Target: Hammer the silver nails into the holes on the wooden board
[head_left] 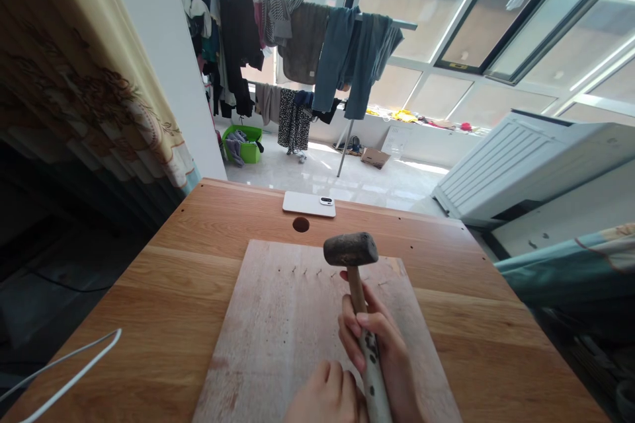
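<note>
My right hand (389, 350) is closed round the wooden handle of a mallet (350, 249), its dark, worn head raised over the board. Dark patches mark the pale lower handle. Beside the handle's lower part, my left hand (325, 396) is curled into a fist, back upward; whatever its fingers hold, if anything, is hidden. Under both hands lies a reddish, worn wooden board (258, 330). Several thin nails (305, 271) stand in a row near its far edge, some tilted. Another thin nail (383, 283) appears at the right, near the mallet head. Small dark holes dot the board.
The board rests on a wooden table (169, 284). A white phone (308, 204) lies by its far edge, behind a round hole (301, 225). A white cable (74, 377) loops over the left side. Beyond stand a laundry rack (344, 145) and a green basket (251, 152).
</note>
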`<state>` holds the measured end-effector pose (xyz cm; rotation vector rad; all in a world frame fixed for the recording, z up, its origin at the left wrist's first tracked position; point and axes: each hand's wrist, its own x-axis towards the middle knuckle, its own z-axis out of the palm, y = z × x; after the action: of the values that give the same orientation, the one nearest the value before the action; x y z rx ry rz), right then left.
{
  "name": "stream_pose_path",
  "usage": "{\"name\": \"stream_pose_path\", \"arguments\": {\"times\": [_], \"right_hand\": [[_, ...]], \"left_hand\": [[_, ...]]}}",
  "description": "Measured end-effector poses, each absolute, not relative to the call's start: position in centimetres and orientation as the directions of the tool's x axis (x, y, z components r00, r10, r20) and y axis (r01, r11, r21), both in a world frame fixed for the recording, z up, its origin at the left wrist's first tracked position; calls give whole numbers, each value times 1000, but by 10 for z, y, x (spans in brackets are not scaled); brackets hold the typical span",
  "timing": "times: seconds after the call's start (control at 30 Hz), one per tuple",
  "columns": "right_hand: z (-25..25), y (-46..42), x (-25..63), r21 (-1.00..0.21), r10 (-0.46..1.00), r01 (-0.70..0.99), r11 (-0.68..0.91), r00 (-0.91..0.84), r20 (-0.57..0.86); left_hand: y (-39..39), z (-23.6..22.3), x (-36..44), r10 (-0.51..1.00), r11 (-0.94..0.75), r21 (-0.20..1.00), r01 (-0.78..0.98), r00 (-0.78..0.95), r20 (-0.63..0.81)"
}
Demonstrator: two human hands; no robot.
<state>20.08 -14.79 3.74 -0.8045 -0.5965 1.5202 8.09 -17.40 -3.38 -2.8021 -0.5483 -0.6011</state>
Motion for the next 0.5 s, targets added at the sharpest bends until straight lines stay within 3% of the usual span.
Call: {"name": "stream_pose_path", "arguments": {"times": [0.07, 0.13, 0.23, 0.3, 0.37, 0.5], "right_hand": [[36, -148, 202, -776, 990, -621, -106, 5, -139], [35, -147, 202, -784, 992, -613, -98, 7, -130], [31, -146, 200, -790, 993, -606, -93, 5, -121], [27, -145, 198, -784, 993, -613, -94, 3, -121], [23, -144, 196, -776, 993, -622, -101, -10, -121], [16, -141, 192, -778, 992, -616, -126, -57, -116]], "left_hand": [[-163, -16, 71, 284, -924, -115, 364, 857, 430], [-143, 7, 52, 302, -947, -3, 322, 892, 337], [-99, 36, 15, 498, -810, 447, 379, 847, 184], [-67, 41, -6, 644, -636, 690, 344, 730, 230], [-42, 36, -20, 775, -532, 782, 325, 558, 296], [-21, 13, -29, 863, -467, 811, 352, 382, 331]]}}
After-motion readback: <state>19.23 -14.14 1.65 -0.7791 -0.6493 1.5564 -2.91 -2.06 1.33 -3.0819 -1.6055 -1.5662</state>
